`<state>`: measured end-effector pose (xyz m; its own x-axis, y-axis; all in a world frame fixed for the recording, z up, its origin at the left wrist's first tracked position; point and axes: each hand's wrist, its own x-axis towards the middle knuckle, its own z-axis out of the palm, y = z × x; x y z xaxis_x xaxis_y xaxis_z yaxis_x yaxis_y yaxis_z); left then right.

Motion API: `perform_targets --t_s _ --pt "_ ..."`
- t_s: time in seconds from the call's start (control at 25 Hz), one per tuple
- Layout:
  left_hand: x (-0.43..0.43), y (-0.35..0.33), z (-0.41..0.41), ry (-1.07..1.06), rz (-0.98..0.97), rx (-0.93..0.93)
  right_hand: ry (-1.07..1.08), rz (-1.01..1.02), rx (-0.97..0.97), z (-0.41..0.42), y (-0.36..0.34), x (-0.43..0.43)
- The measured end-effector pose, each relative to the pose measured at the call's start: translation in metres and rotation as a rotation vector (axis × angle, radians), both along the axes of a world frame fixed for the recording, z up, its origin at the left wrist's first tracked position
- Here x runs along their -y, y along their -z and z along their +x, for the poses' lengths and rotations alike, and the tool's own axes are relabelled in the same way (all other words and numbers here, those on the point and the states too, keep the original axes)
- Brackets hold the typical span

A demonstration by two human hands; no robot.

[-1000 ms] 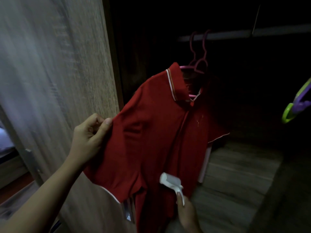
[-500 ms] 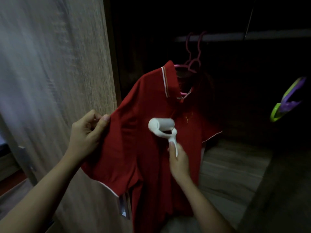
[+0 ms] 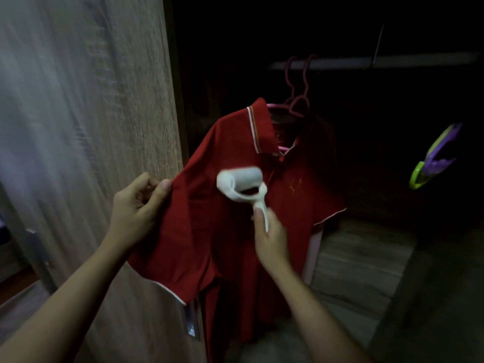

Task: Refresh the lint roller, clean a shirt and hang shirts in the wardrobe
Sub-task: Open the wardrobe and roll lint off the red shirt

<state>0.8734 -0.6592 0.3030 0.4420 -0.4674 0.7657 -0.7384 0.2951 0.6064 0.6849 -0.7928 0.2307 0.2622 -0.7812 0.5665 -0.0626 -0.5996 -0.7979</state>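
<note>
A red polo shirt (image 3: pixel 225 231) with white trim hangs on a pink hanger (image 3: pixel 296 100) from the wardrobe rail (image 3: pixel 392 61). My left hand (image 3: pixel 138 205) pinches the shirt's left shoulder and sleeve, pulling the cloth out flat. My right hand (image 3: pixel 269 237) grips the handle of a white lint roller (image 3: pixel 241 182). The roller head lies against the shirt's chest, just below the collar. The roller is blurred.
The open wooden wardrobe door (image 3: pixel 83 127) stands close on the left, right behind my left hand. Green and purple hangers (image 3: pixel 434 158) hang at the right. The wardrobe's wooden floor (image 3: pixel 361 263) shows below; the inside is dark.
My right hand has brought the lint roller up from near the shirt's hem to its chest. My left hand keeps its pinch on the shoulder.
</note>
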Motion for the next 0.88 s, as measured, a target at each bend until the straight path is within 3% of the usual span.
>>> perform_targets --t_s 0.12,0.4,0.76,0.88 --pt "-0.001 -0.002 -0.003 -0.012 0.005 -0.009 -0.019 -0.054 0.047 0.004 -0.038 0.002" --pt "-0.016 0.022 -0.040 -0.072 0.062 0.023 -0.013 0.156 -0.001 -0.029 0.046 -0.030" --pt "-0.025 0.077 -0.124 0.014 0.230 0.271 0.121 0.148 0.001 -0.088 0.056 -0.044" --pt "-0.027 0.083 -0.142 0.065 0.265 0.277 0.171 0.178 -0.006 -0.119 0.050 -0.060"
